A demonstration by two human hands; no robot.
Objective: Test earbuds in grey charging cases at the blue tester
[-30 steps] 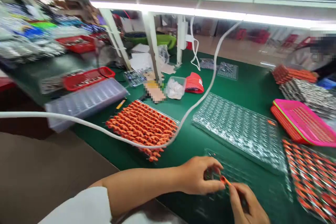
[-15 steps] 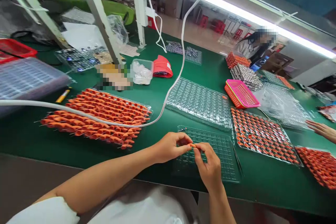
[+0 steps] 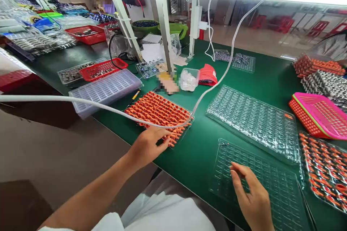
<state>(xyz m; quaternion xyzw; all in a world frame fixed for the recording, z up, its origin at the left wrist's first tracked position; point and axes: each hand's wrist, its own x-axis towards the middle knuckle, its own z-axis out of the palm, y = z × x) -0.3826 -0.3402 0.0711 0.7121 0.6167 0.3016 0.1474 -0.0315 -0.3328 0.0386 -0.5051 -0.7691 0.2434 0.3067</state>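
Note:
My left hand reaches over the front corner of a tray packed with rows of curled orange pieces. Its thumb and forefinger close around one orange piece at the near right end; the fingertips partly cover it. My right hand hovers over a flat clear plastic tray with many small cells. Thumb and forefinger come together there in a pinch, and anything between them is too small to name. Dark tweezers lie along the right side of that clear tray.
A white cable hangs in front of the orange pieces. Behind the flat tray sits a stack of clear trays. Pink and red baskets stand at right, beside another filled orange tray. A translucent box overhangs the left edge.
My hands have parted: they were together at a small orange piece, and the left is now at the filled orange tray. My right hand stays over the clear tray. The view has turned left.

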